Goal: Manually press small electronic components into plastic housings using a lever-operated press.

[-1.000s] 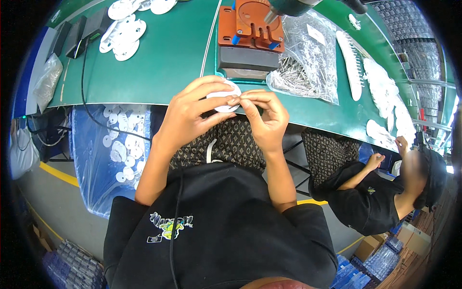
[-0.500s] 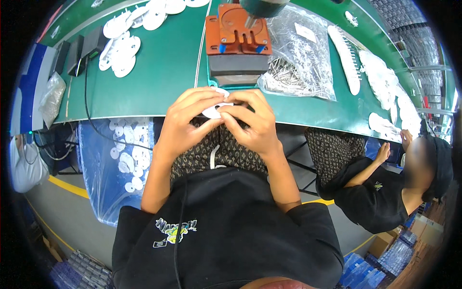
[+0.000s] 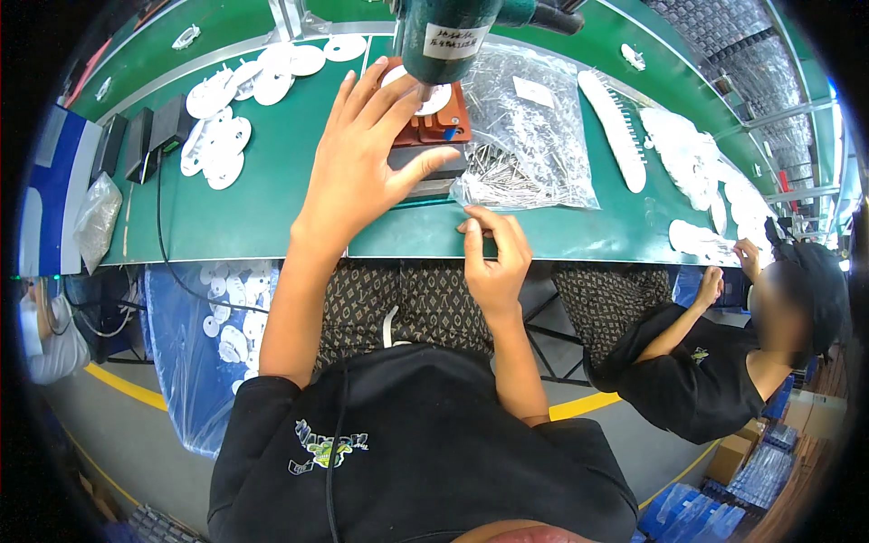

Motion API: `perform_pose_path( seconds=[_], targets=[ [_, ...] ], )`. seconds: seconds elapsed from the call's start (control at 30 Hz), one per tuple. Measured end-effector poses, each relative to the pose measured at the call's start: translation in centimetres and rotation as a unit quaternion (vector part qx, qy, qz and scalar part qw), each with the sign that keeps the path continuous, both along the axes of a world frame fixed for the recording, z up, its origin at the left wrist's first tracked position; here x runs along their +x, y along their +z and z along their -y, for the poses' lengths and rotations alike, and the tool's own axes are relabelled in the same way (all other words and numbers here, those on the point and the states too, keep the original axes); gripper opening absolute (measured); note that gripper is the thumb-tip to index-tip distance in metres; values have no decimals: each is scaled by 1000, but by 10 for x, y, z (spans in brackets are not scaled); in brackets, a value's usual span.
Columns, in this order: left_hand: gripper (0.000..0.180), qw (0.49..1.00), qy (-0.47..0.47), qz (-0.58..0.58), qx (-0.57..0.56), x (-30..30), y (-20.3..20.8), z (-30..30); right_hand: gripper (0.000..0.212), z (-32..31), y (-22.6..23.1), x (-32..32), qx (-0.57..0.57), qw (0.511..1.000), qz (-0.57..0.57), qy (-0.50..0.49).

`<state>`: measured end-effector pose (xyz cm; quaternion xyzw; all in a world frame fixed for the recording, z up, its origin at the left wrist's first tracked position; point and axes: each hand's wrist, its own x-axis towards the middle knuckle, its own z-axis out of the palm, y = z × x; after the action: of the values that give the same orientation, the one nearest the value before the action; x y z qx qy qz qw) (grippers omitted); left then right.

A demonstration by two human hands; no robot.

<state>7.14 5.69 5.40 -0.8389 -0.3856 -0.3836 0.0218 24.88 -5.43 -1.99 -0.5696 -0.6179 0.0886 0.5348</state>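
Observation:
My left hand reaches over an orange-red fixture on the bench, fingers spread and thumb held apart. Its fingertips lie at the left edge of a round white plastic disc seated on the fixture. Directly above stands a green press head, its metal tip down at the disc; whether the tip touches it I cannot tell. My right hand is closed near the bench's front edge, thumb and index finger together; anything between them is too small to make out. Beside it lies a clear bag of metal pins.
White discs lie in a group at the left, near black boxes with a cable. A long white part with pins and more white parts lie at the right. A blue lined bin stands below. A co-worker sits at right.
The white disc has gone from between both hands at the bench edge onto the fixture under the press. My left hand has moved forward with it; my right hand has let go. The view has shifted.

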Motion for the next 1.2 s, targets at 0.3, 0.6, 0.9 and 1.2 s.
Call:
perform_pose_path(
  seconds=[0.3,0.6,0.9,1.2],
  targets=[
    [46,981,-63,137,-125,2,3,-16,44,-72,167,22,352,933,67,-28],
    [65,957,-115,135,-230,-4,9,-13,40,-106,331,13,170,979,-94,63],
    [68,985,-61,130,-100,1,-3,-12,64,11,128,13,462,869,-103,140],
    [47,992,-38,97,77,3,-11,-5,63,-40,226,7,377,898,-151,169]
  ],
)
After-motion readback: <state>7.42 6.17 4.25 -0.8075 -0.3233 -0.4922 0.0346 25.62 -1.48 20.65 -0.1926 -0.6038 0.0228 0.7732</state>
